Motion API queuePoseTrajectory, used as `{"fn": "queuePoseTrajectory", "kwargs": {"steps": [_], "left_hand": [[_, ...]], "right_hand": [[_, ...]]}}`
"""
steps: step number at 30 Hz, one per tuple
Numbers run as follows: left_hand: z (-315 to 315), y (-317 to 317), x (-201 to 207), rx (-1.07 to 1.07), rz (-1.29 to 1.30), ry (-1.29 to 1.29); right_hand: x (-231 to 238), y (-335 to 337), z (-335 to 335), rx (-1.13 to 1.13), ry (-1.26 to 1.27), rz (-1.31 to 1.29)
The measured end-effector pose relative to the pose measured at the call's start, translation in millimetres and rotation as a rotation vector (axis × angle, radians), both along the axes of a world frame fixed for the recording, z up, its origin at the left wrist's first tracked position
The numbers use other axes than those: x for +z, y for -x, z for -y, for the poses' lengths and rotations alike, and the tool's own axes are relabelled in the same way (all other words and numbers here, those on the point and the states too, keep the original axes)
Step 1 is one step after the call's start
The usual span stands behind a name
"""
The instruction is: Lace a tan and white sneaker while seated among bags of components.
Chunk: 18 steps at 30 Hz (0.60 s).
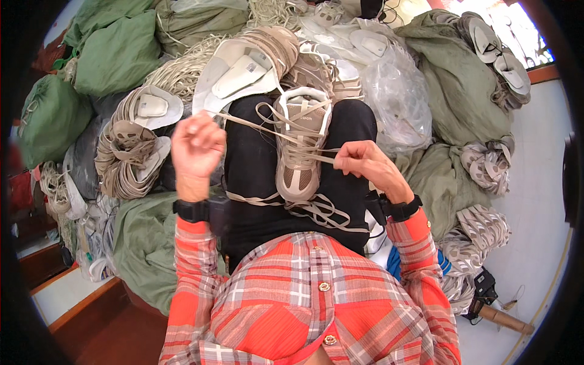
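Observation:
A beige and white shoe upper (299, 118) lies between my black-trousered legs, its toe end toward me. Flat beige laces (298, 149) run across its front, and one loops loosely above the collar. My left hand (198, 146) is closed beside the upper, at the end of a lace stretched leftward from it. Out to the right, my right hand (371, 165) pinches lace strands drawn from the other side. More loose lace (322, 213) lies tangled on my lap below the toe.
Stacked shoe uppers (267, 52) lie just beyond my knees, with another stack (131, 146) at left. A clear plastic bag (398, 97) sits right of my knee. Green cloth sacks (125, 52) surround the pile. Bundled laces (188, 64) lie behind. A wooden-handled tool (505, 319) rests at lower right.

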State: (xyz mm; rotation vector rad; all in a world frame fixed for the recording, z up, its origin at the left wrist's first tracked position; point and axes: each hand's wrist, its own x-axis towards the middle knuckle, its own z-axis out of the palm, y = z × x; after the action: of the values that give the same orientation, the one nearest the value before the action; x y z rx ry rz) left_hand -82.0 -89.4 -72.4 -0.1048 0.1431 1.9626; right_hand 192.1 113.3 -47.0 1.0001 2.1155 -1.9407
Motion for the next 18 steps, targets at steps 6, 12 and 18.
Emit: {"fn": "queuePoseTrajectory", "kwargs": {"steps": [6, 12, 18], "left_hand": [[110, 134, 29, 0.56, -0.192, -0.019], [264, 267, 48, 0.638, -0.267, 0.218], [451, 372, 239, 0.506, -0.799, 0.338]], "right_hand": [[7, -5, 5, 0.423, -0.522, -0.369], [-14, 13, -4, 0.542, -0.302, -0.298], [-47, 28, 4, 0.128, 0.039, -0.366]]}}
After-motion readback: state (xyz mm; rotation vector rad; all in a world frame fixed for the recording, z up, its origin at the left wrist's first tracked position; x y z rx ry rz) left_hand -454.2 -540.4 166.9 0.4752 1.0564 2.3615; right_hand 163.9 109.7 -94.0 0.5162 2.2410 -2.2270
